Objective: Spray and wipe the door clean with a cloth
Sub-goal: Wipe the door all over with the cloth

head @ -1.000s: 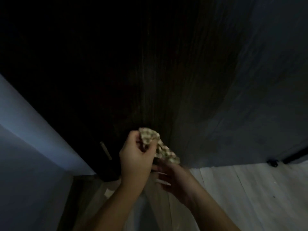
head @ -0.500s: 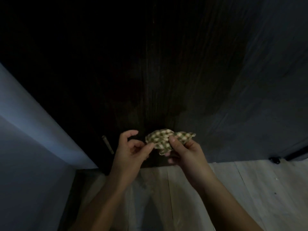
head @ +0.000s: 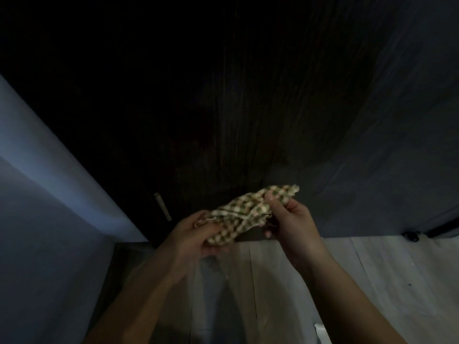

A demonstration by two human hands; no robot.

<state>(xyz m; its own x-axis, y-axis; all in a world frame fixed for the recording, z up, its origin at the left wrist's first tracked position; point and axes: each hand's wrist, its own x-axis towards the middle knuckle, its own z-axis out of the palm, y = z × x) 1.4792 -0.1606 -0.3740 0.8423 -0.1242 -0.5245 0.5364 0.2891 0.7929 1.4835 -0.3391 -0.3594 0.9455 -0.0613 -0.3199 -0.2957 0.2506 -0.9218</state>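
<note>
cloth (head: pixel 244 214): checkered, crumpled, stretched between 2 hands | left hand (head: pixel 196 238) gripped 1 end | right hand (head: pixel 289 223) pinched other | door (head: pixel 223 108): dark wood

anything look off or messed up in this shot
Nothing spilled or broken shows. The checked cloth is crumpled and ragged-edged, gripped between the left hand and right hand in front of the door. The door is too dark to judge for marks or damage.
</note>
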